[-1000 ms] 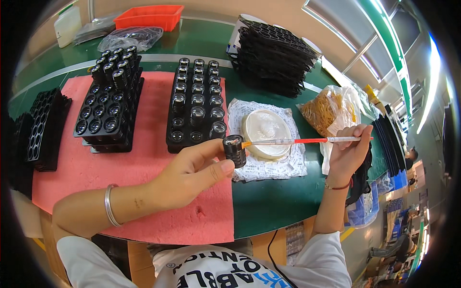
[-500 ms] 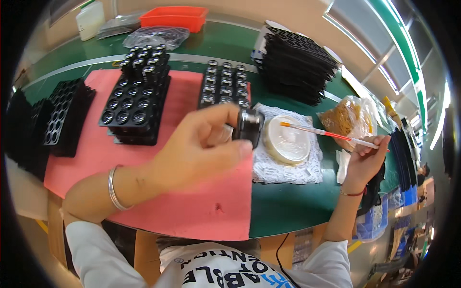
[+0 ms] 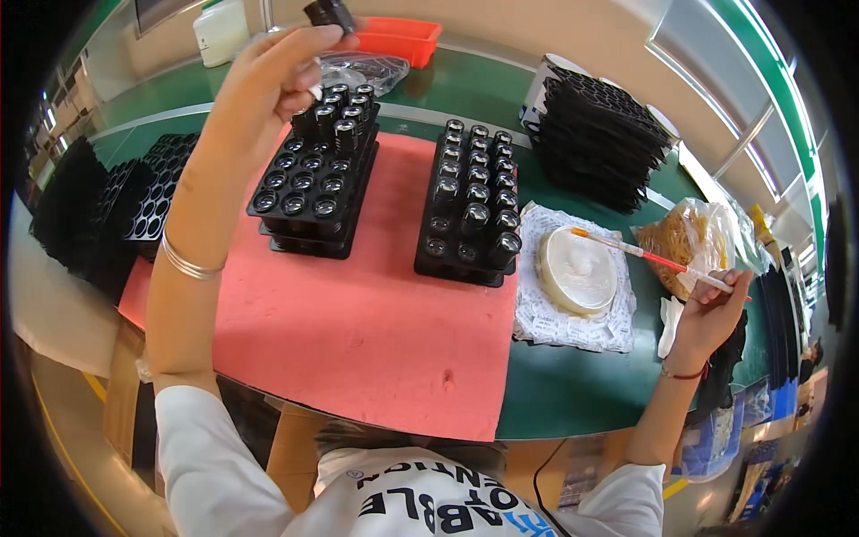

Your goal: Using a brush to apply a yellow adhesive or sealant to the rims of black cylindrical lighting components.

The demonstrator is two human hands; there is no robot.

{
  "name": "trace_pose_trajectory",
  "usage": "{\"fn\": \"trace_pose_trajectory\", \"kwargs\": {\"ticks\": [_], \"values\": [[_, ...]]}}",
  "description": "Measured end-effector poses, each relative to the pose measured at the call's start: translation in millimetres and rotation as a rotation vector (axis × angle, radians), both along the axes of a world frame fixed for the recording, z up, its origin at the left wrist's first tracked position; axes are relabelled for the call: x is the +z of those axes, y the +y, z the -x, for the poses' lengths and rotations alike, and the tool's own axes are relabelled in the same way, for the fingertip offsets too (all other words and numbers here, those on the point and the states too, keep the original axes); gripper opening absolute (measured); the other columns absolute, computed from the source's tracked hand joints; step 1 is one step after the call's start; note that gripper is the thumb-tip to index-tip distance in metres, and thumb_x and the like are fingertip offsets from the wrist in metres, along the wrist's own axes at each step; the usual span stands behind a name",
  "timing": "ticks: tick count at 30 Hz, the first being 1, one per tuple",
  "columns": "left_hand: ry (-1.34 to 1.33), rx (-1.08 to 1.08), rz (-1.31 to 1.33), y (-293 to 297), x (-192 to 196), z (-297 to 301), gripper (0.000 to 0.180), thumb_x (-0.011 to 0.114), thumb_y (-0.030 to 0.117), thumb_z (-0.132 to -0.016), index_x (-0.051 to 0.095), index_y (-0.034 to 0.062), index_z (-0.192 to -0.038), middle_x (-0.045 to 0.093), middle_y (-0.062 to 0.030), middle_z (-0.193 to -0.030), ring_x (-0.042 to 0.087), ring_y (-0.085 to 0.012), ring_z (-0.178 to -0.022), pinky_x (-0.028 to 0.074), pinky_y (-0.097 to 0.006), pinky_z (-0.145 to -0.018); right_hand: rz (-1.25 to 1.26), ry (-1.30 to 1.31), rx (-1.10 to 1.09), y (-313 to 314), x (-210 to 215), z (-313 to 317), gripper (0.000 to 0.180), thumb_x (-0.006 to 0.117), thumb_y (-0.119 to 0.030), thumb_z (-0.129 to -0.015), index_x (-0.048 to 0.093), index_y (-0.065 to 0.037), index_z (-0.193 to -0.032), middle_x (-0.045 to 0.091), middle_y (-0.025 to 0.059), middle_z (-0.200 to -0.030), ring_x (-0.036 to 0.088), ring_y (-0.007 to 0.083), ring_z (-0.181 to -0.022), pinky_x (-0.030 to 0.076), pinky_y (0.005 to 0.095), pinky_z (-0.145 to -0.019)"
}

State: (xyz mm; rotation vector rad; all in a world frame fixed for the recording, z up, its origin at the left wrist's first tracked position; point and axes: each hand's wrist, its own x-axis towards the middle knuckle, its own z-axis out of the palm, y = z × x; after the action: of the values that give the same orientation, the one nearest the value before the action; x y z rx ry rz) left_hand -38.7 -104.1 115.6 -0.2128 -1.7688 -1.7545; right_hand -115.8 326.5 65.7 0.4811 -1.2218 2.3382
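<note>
My left hand (image 3: 268,80) is raised at the far left, its fingers closed round a small black cylindrical part (image 3: 329,14). Below that hand, a black tray (image 3: 309,229) holds several glossy black parts, some standing tall at its far end. To its right, a second black tray (image 3: 458,274) carries rows of shiny-topped black cylinders. My right hand (image 3: 707,318) pinches a slim brush (image 3: 658,260) with a red and white handle. The brush's orange tip lies over the round shallow dish (image 3: 577,273), which sits on a white printed pad (image 3: 586,336); I cannot tell whether they touch.
A pink mat (image 3: 376,358) covers part of the green table (image 3: 555,394). Stacked black trays (image 3: 591,134) stand at the back right, with more trays (image 3: 161,192) at the left. A bag of brown material (image 3: 684,242), an orange bin (image 3: 403,40) and a white bottle (image 3: 221,32) are around.
My left hand has carried the black part from beside the dish to the far left and up. The right hand still holds the brush over the dish. The whole view has shifted slightly.
</note>
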Motion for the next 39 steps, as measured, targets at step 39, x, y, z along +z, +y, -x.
{"fn": "trace_pose_trajectory", "kwargs": {"ticks": [39], "values": [[-0.805,0.678,1.167,-11,-14,-12,0.028,0.067,0.032,-0.063,0.066,0.0045,-0.068,0.059,-0.0134,-0.058,0.059,-0.0281,-0.059,0.046,-0.035,-0.059,-0.010,0.021,0.033,5,2,-3,0.029,0.043,-0.026,-0.090,0.039,-0.008,-0.067,0.039,-0.0022,-0.053,0.027,0.0048,-0.046,0.025,0.0183,-0.043]]}}
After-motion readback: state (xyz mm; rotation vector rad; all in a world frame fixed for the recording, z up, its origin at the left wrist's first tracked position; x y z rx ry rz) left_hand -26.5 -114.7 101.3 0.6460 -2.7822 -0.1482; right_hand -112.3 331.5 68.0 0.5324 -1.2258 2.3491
